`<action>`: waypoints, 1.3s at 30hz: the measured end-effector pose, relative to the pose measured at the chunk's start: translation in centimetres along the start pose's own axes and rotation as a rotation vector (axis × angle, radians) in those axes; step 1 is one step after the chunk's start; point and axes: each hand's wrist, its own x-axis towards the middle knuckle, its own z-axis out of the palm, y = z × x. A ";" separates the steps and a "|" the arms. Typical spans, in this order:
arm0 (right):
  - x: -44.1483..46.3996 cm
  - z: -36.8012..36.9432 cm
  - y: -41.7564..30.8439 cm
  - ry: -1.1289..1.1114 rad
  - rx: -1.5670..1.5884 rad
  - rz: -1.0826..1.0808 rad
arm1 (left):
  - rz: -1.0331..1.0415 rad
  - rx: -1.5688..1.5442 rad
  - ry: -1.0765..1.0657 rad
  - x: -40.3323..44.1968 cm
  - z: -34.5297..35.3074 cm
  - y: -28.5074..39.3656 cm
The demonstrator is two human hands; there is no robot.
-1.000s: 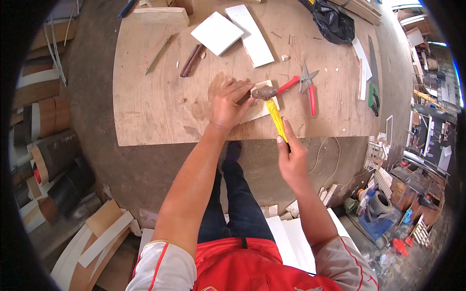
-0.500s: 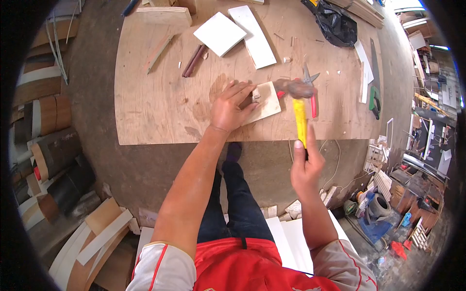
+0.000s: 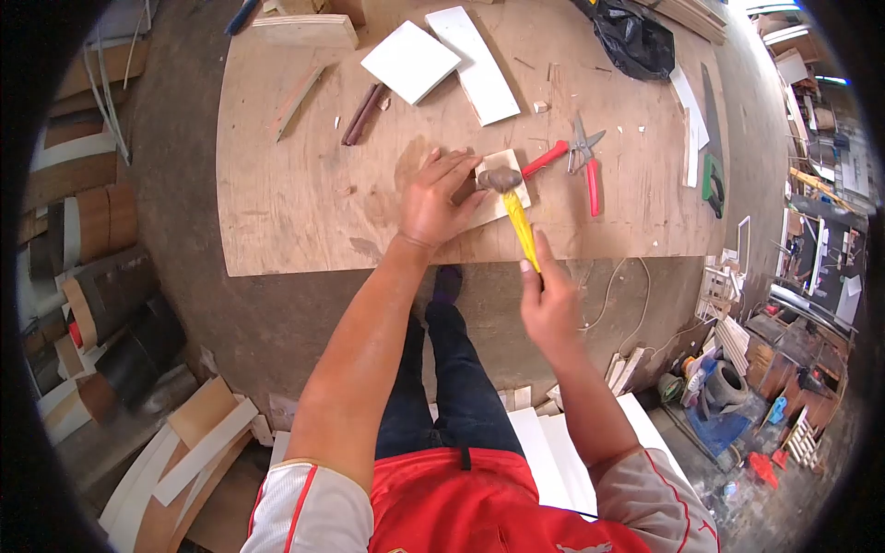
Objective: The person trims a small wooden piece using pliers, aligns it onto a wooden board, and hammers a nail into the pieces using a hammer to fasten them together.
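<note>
My right hand (image 3: pixel 551 300) is wrapped round the yellow handle of a hammer (image 3: pixel 518 221). The hammer's rusty head is over a small pale board (image 3: pixel 513 166), close to my left fingertips. My left hand (image 3: pixel 438 198) rests on the board's left part, its fingers bent round something small that the hand and hammer head mostly hide. Just right of the board lie snips (image 3: pixel 581 158) with red handles, blades apart, on the plywood table (image 3: pixel 295 203).
Further back are a white square block (image 3: pixel 411 62), a white strip (image 3: pixel 473 66), dark red sticks (image 3: pixel 363 114) and a black plastic bag (image 3: pixel 634 46). A green-handled saw (image 3: pixel 713 180) lies along the right edge. Wood offcuts (image 3: pixel 203 442) stand on the floor at left.
Half a second ago the hammer was further right, blurred over the snips; it has swung back left to my left fingertips. My left hand has stayed nearly in place on the board.
</note>
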 end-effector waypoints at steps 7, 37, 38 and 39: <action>0.1 -1.0 -1.1 0.192 0.149 -0.060 | -0.030 -0.012 -0.015 -0.1 -0.2 0.2; -0.2 0.2 -0.1 0.245 0.144 -0.166 | 0.011 0.027 -0.045 -0.1 -0.6 0.6; -0.3 0.6 0.2 0.205 0.106 -0.154 | 0.010 0.030 -0.042 -0.1 -0.6 0.7; -0.4 1.0 0.7 0.165 0.067 -0.140 | 0.011 0.032 -0.040 -0.2 -0.5 0.7</action>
